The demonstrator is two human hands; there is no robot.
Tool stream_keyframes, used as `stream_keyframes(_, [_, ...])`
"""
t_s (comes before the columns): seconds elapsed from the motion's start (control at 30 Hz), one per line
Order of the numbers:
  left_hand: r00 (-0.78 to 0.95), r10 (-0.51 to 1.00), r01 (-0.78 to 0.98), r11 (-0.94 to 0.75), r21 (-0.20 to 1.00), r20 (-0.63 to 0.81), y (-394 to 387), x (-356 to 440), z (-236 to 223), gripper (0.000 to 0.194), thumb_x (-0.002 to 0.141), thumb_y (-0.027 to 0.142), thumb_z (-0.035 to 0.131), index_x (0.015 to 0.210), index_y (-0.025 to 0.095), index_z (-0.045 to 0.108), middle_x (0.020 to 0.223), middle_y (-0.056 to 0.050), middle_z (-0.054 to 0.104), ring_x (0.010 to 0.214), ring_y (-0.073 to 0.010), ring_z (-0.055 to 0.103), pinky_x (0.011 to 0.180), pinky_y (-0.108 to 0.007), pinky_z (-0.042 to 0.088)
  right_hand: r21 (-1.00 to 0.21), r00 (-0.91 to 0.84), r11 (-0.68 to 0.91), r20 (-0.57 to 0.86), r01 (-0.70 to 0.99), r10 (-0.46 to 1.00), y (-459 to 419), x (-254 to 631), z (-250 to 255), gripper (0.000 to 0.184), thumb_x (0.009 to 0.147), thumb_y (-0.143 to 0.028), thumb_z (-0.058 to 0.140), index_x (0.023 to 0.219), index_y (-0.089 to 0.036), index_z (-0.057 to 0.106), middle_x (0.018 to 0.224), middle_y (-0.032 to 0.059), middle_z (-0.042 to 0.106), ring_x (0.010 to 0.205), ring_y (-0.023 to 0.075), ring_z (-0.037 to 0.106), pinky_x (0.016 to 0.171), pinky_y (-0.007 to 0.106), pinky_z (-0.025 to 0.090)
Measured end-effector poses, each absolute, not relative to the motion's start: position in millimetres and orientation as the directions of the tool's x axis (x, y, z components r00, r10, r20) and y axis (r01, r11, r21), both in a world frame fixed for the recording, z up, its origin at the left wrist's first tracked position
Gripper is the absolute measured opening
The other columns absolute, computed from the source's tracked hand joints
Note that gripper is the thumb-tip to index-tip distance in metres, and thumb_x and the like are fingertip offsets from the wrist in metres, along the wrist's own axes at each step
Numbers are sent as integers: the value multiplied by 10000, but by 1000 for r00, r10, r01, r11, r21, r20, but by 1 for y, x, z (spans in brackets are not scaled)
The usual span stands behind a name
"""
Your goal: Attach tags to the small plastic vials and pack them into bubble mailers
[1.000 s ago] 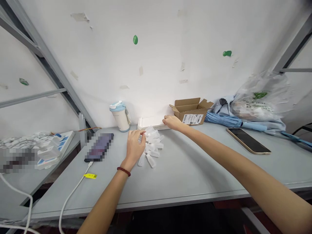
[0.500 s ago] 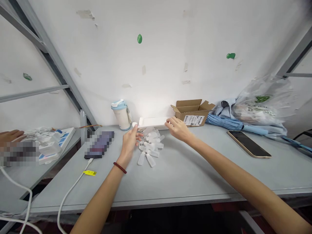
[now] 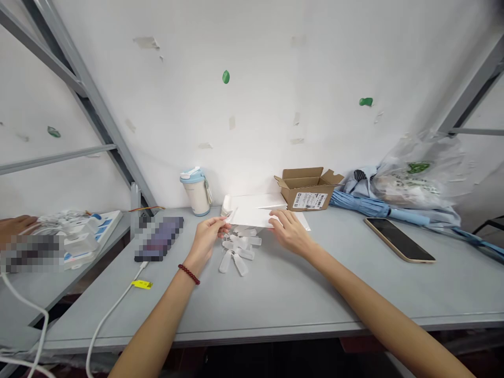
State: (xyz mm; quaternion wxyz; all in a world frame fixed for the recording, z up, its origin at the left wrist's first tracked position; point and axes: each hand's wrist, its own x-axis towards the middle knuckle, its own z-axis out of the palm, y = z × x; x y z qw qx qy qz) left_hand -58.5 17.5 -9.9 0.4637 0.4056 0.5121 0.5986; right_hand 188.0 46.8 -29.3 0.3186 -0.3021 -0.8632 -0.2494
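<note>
While hands [image 3: 290, 231] hold a sheet [image 3: 252, 217], translucent pieces [image 3: 239, 264] and a carton [image 3: 310, 199] sit close.

One head-worn camera supplies the view. It looks forward and down from above the near edge of the table [image 3: 307, 299], facing the wall [image 3: 260, 115]. Left hand [image 3: 207, 239] and right hand [image 3: 292, 232] appear mid-frame, at arm's reach.
</note>
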Motion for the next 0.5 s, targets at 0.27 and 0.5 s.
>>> stream_keyframes(0.27, [-126,986,-48,-113,992,106,11,-40,-11,104,650,235,625,685,144,659,657,-33,659,602,-112,557,556,-216,409,231,-615,590,495,774,613,37,172,-38,668,775,-115,483,1414,-99,289,1460,236,279,1312,389,275,973,537,332])
stream_keyframes(0.5, [-110,986,6,-126,992,126,9,-35,-12,216,661,285,659,821,148,613,624,-15,640,564,-121,551,516,-217,390,298,-620,550,481,780,620,41,171,-44,577,861,-33,308,1428,-132,285,1471,229,273,1345,369,261,967,546,350])
